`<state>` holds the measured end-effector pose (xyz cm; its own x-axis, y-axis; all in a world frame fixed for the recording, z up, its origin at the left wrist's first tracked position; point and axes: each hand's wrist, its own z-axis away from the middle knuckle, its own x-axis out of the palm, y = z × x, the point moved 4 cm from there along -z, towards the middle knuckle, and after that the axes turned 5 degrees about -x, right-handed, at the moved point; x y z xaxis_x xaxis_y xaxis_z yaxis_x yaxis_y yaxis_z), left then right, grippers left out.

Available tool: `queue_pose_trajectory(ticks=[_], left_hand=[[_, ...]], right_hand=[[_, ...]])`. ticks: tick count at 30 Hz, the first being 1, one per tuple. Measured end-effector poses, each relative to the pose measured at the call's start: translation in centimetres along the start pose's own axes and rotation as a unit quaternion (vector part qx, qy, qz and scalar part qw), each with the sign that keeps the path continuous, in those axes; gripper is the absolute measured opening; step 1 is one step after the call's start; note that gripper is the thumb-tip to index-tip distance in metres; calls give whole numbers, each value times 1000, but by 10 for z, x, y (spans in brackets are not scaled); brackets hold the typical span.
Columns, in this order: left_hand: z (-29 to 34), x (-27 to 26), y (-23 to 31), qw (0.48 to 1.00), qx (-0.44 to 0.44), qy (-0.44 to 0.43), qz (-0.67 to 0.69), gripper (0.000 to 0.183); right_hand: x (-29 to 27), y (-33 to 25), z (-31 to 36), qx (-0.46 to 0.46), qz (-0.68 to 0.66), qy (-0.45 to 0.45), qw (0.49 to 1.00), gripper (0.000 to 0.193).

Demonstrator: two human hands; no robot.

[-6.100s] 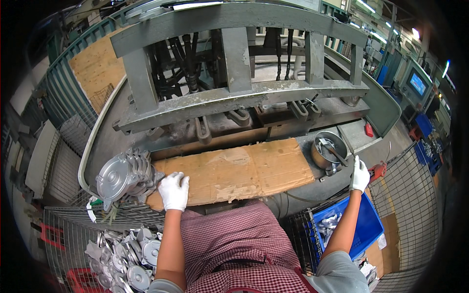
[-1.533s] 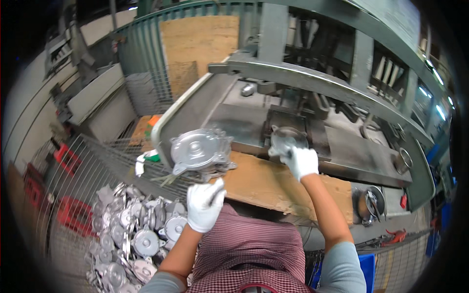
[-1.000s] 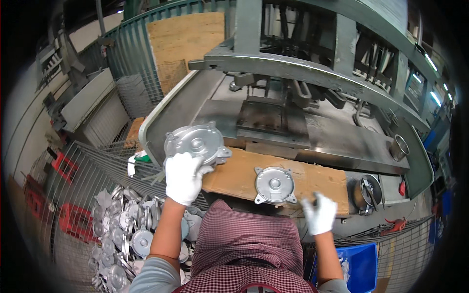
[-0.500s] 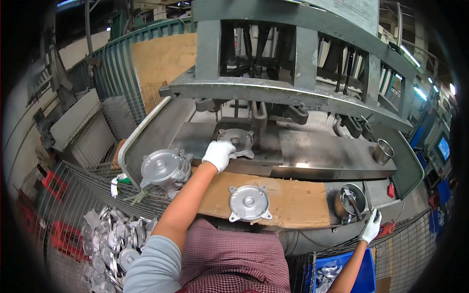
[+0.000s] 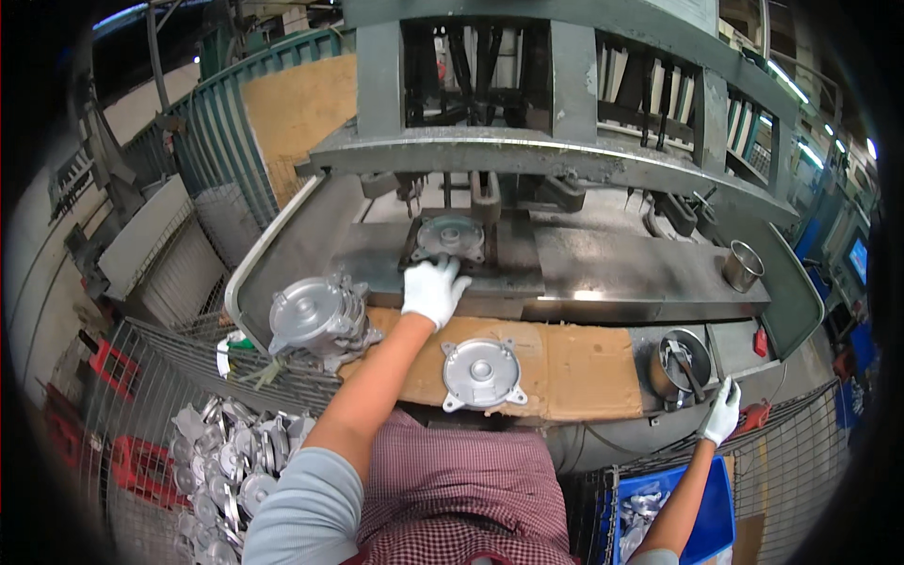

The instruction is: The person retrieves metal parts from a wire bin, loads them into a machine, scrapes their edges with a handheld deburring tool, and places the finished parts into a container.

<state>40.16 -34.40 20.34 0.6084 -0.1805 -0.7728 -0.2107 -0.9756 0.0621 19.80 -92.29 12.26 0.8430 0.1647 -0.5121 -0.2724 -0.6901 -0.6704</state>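
At half past seven lies a heap of silver metal castings (image 5: 226, 476); at nine, a stack of round silver castings (image 5: 309, 313). The white-gloved left hand (image 5: 434, 290) reaches a flat, round, lugged silver casting (image 5: 450, 236), at twelve on a dark square fixture (image 5: 490, 247); I cannot tell whether it grips. At six, a second lugged casting (image 5: 481, 374) lies on brown cardboard (image 5: 589, 377). Between three and four stands a grey metal pot (image 5: 664, 379); at four, the white-gloved right hand (image 5: 721, 416), its grasp unclear.

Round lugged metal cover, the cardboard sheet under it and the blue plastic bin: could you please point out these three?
Round lugged metal cover (image 5: 481, 370): head view, central boss.
Cardboard sheet (image 5: 591, 369): head view, bare right part.
Blue plastic bin (image 5: 719, 499): head view, right wall.
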Motion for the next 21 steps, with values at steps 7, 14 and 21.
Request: queue_pose_trajectory(ticks=[7, 14, 21], left_hand=[[51, -26, 3, 989, -5, 39, 141, 46], [165, -27, 19, 962, -81, -216, 148, 78], [173, -19, 30, 981, -41, -159, 105, 83]], right_hand=[[-44, 26, 0, -94, 11, 141, 986, 40], [-80, 117, -22, 212, 112, 42, 970, 92], [-61, 32, -28, -22, -263, 152, 953, 49]])
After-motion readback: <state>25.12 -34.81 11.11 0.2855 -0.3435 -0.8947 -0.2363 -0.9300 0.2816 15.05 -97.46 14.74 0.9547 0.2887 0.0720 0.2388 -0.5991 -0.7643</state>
